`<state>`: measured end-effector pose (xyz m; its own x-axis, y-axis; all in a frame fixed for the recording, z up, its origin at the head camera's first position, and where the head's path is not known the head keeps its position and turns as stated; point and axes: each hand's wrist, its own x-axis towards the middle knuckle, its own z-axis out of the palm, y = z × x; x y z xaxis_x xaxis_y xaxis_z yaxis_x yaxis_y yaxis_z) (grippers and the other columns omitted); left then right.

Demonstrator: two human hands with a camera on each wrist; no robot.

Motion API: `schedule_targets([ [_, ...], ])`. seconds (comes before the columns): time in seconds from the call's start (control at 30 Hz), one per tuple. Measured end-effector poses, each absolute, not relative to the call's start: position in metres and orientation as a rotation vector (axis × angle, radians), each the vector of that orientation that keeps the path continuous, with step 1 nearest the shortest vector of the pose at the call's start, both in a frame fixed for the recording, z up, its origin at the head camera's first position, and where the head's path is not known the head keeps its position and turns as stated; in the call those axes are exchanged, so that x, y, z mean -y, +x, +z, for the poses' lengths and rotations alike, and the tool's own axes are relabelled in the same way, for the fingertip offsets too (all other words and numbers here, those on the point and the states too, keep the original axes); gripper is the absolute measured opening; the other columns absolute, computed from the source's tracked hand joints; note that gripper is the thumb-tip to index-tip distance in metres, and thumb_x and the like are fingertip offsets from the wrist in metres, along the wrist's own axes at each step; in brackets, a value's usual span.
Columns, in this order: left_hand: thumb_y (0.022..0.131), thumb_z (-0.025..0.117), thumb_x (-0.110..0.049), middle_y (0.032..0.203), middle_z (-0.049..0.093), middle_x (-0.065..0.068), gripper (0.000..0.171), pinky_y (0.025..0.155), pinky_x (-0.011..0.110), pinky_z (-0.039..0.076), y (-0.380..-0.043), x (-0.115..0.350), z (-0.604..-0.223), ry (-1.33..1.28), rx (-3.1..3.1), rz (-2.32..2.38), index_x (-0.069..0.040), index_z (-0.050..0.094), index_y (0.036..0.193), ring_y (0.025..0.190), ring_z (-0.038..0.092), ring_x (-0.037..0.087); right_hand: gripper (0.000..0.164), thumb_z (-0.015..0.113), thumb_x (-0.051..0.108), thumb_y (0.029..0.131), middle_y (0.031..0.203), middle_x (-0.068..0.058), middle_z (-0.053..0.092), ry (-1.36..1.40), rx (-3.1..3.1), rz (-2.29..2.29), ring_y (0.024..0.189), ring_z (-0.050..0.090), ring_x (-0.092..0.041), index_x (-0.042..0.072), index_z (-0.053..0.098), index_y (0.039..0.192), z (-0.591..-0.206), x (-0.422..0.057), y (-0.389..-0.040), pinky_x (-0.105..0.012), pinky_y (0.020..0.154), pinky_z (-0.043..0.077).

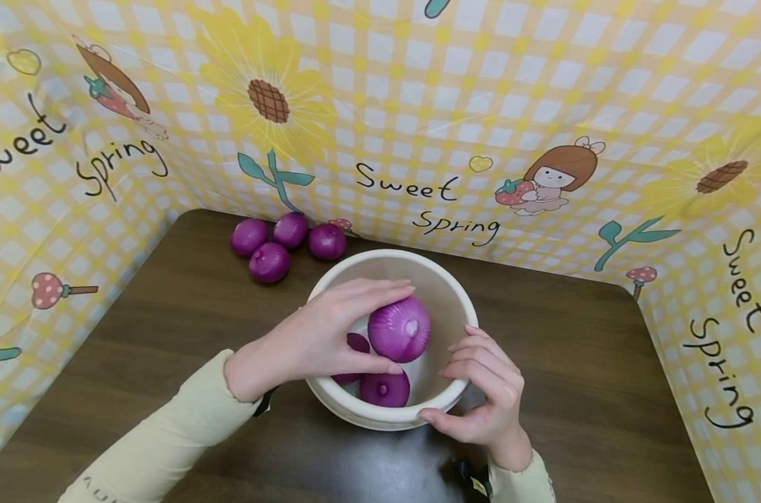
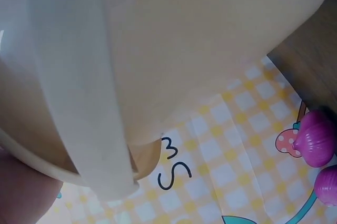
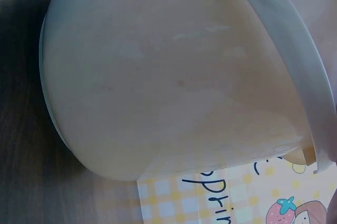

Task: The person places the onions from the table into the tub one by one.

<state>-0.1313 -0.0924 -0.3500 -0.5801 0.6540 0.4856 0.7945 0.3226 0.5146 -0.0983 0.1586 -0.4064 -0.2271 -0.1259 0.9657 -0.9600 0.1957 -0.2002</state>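
Observation:
A purple onion is held between the thumb and fingers of my left hand, within the mouth of a white plastic bucket. Lower inside the bucket lie two more onions, one beneath the held one and one partly hidden by the left hand. My right hand grips the bucket's right rim, fingertips over the inner side and thumb at the front edge. Both wrist views are mostly filled by the bucket's outer wall.
Several purple onions sit together on the dark wooden table, behind and left of the bucket. A yellow checked cloth with printed flowers and lettering stands around the back and sides.

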Motion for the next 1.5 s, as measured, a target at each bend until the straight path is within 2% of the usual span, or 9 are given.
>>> schedule_targets([
  [0.13,0.077,0.09,-0.045,0.149,0.052,0.007,0.091,0.114,0.038,0.036,-0.132,0.093,-0.35,-1.342,2.381,-1.09,-0.005,0.051,0.149,0.139,0.045,0.02,0.047,0.086,0.044,0.079,0.067,-0.01,0.063,1.066,1.558,1.146,0.066,0.059,-0.03,0.003,0.066,0.068,-0.407,-0.159,-0.098,-0.046,0.098,0.05],
  [0.53,0.081,0.087,-0.045,0.144,0.056,0.002,0.08,0.114,0.038,0.035,-0.133,0.099,-0.347,-1.26,2.305,-1.13,-0.008,0.056,0.146,0.135,0.048,0.018,0.047,0.087,0.043,0.078,0.067,-0.01,0.063,1.07,1.544,1.156,0.066,0.059,-0.03,0.002,0.066,0.068,-0.406,-0.158,-0.098,-0.046,0.099,0.05],
  [0.73,0.084,0.082,-0.05,0.146,0.056,0.001,0.077,0.115,0.04,0.033,-0.134,0.104,-0.349,-1.201,2.288,-1.119,-0.009,0.058,0.144,0.136,0.048,0.026,0.046,0.087,0.043,0.078,0.068,-0.01,0.063,1.069,1.553,1.155,0.066,0.059,-0.029,0.002,0.066,0.068,-0.406,-0.159,-0.098,-0.046,0.099,0.05],
  [0.93,0.081,0.086,-0.047,0.145,0.057,0.001,0.077,0.114,0.04,0.035,-0.135,0.109,-0.349,-1.148,2.299,-1.111,-0.012,0.059,0.144,0.136,0.047,0.023,0.047,0.087,0.043,0.078,0.068,-0.011,0.063,1.067,1.556,1.155,0.066,0.059,-0.029,0.002,0.066,0.068,-0.406,-0.159,-0.098,-0.046,0.099,0.05],
  [1.5,0.075,0.092,-0.038,0.146,0.055,0.004,0.079,0.114,0.04,0.034,-0.139,0.121,-0.352,-1.007,2.329,-1.102,-0.012,0.06,0.142,0.137,0.046,0.024,0.047,0.087,0.044,0.078,0.068,-0.011,0.063,1.068,1.55,1.15,0.067,0.059,-0.03,0.003,0.066,0.068,-0.407,-0.158,-0.098,-0.046,0.098,0.051],
])
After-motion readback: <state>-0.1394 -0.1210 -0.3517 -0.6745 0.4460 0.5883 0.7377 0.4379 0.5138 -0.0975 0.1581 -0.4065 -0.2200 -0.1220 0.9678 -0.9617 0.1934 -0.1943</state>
